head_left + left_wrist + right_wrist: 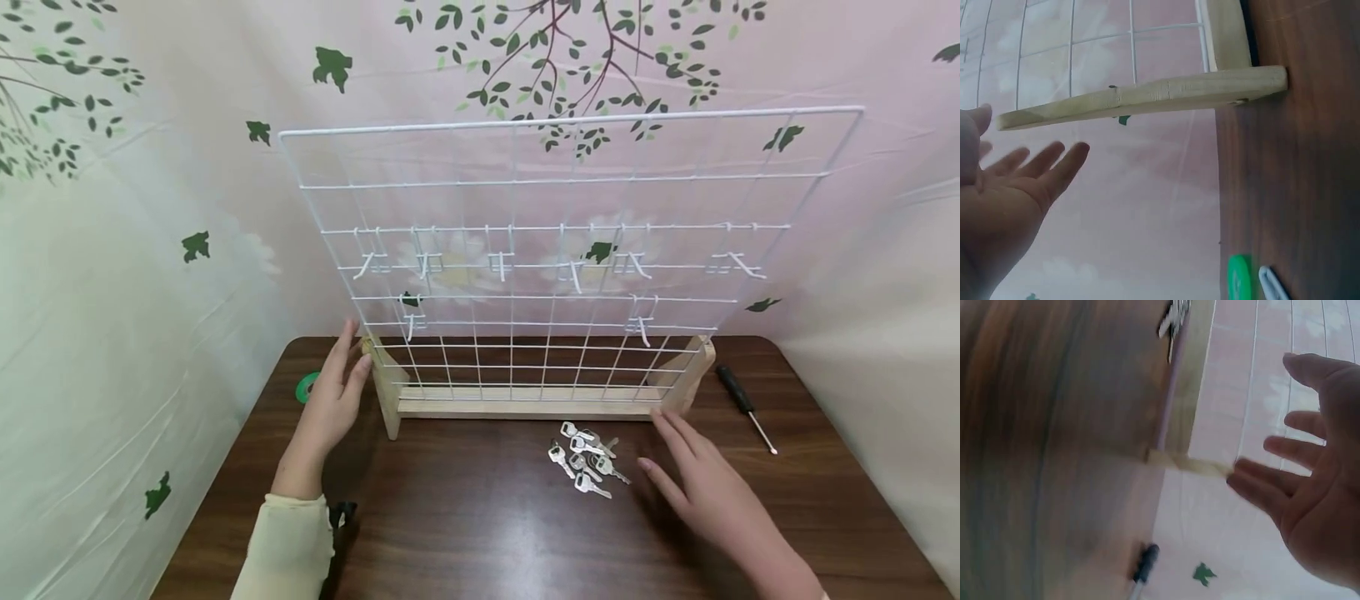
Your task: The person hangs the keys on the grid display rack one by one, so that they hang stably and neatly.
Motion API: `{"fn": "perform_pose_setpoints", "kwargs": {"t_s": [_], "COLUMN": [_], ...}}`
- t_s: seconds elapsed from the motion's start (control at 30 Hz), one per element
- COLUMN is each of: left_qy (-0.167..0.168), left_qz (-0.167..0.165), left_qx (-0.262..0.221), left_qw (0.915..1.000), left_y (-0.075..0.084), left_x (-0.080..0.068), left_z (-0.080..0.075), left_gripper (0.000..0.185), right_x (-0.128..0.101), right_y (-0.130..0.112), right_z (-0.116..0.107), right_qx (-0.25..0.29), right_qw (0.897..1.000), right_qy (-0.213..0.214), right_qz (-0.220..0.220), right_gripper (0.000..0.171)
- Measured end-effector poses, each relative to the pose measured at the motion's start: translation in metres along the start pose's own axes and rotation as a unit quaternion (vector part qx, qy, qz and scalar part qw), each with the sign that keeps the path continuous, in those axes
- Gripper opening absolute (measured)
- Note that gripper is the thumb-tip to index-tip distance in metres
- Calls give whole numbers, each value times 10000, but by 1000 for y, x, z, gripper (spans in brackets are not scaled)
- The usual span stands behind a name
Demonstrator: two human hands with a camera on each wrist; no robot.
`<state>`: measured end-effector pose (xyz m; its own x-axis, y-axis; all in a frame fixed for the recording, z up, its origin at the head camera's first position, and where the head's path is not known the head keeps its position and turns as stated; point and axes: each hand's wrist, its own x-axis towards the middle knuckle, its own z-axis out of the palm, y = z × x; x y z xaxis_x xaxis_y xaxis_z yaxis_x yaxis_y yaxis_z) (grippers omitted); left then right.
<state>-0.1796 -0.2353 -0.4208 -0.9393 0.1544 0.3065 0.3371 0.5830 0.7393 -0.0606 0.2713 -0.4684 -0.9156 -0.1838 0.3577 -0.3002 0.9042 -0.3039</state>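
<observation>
A white wire grid rack (512, 322) with several white hooks (501, 265) stands upright in a pale wooden base (525, 408). Beside its left wooden support (1166, 92) is my left hand (333, 400), fingers fairly straight and holding nothing; the left wrist view shows a gap below the support. On the other side, my right hand (705, 483) reaches toward the right wooden support (686, 379) with its fingers extended and spread. Whether its fingertips touch the wood I cannot tell. Several silver keys (588, 458) lie in a loose pile left of that hand.
A black-handled screwdriver (738, 396) lies on the dark wooden table (465, 517) at the right. Behind the left hand is a green ring-shaped roll (306, 387). A small black item (343, 512) sits near the left sleeve. Leaf-printed fabric (187, 125) hangs behind and beside the table.
</observation>
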Motion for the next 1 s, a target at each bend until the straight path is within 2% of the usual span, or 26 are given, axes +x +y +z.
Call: {"fn": "perform_pose_setpoints", "kwargs": {"t_s": [0.27, 0.47, 0.6, 0.7, 0.9, 1.0], "left_qy": [130, 167, 266, 341, 448, 522], "left_qz": [-107, -126, -65, -61, -97, -108], "left_qx": [81, 90, 180, 209, 155, 113], "left_qw": [9998, 9997, 9995, 9992, 9988, 9985], "left_y": [-6, -7, -8, -8, -8, -8], "left_x": [1, 1, 1, 0, 1, 3], "left_z": [7, 11, 11, 10, 11, 12], "left_gripper": [57, 56, 55, 54, 53, 52], "right_x": [7, 17, 24, 30, 44, 52], "right_y": [-16, -24, -29, -35, -52, -58], "right_z": [26, 38, 45, 48, 52, 56], "right_qx": [395, 566, 935, 1076, 943, 1151], "right_qw": [9987, 9972, 9935, 9915, 9923, 9884], "right_qy": [-248, -311, -483, -618, -791, -989], "right_qz": [-212, -388, -438, -399, -119, -12], "right_gripper": [63, 67, 71, 72, 70, 67]}}
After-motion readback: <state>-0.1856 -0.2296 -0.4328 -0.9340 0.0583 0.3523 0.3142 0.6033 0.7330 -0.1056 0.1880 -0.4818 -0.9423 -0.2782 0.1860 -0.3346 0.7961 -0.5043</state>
